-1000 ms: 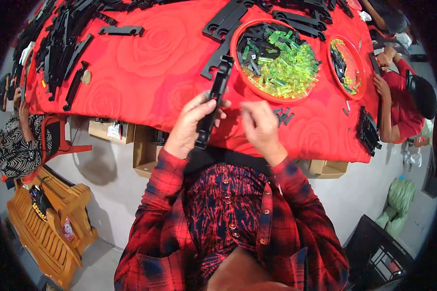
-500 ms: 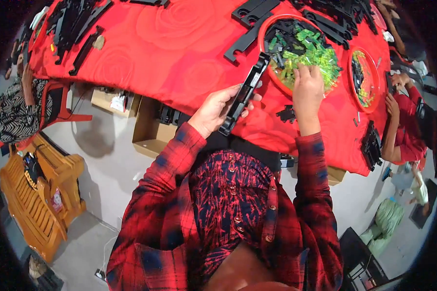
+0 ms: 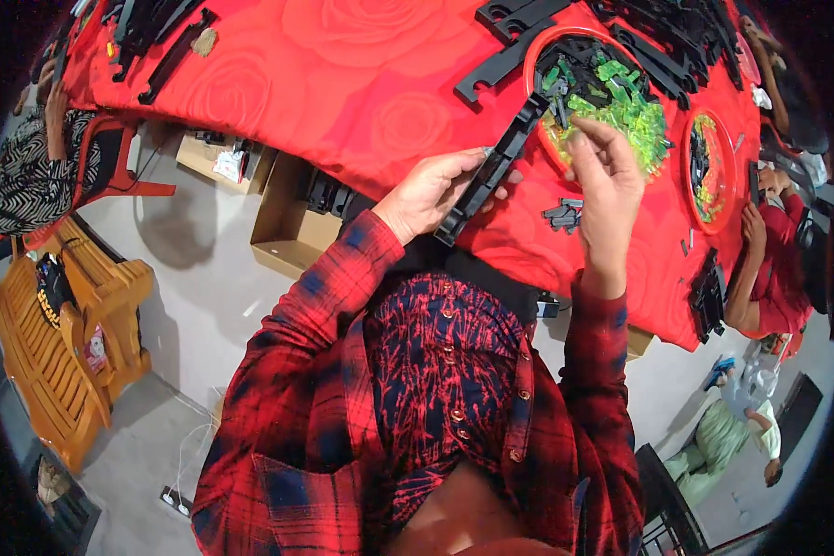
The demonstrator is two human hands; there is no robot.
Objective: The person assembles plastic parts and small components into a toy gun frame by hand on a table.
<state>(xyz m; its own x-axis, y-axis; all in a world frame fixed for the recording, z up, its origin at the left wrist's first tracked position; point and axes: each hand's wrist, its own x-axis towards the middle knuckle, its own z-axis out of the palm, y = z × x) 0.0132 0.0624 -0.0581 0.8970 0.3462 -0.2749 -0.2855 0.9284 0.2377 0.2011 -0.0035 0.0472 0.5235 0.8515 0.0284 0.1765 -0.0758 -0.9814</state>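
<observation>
The long black slotted part (image 3: 493,171) was held at a slant above the near edge of the red rose-patterned cloth (image 3: 343,102), its upper end just beside the red basin (image 3: 531,69). The left hand (image 3: 440,190) gripped it, thumb on the near side and fingertips showing past the far side. The right hand (image 3: 612,181) was raised in front of the basin, clear of the part, thumb and forefinger drawn close together; whether they pinched anything could not be told.

The basin contained translucent yellow-green pieces (image 3: 635,125) and black ones. Below it, near the right hand, small dark pieces (image 3: 562,215) lay on the cloth. Further right stood a smaller red tray (image 3: 735,171) with similar contents. Longer black parts (image 3: 505,60) lay beyond the basin. At the right edge sat a person in red (image 3: 780,283); under the table, at left, stood a cardboard box (image 3: 283,255).
</observation>
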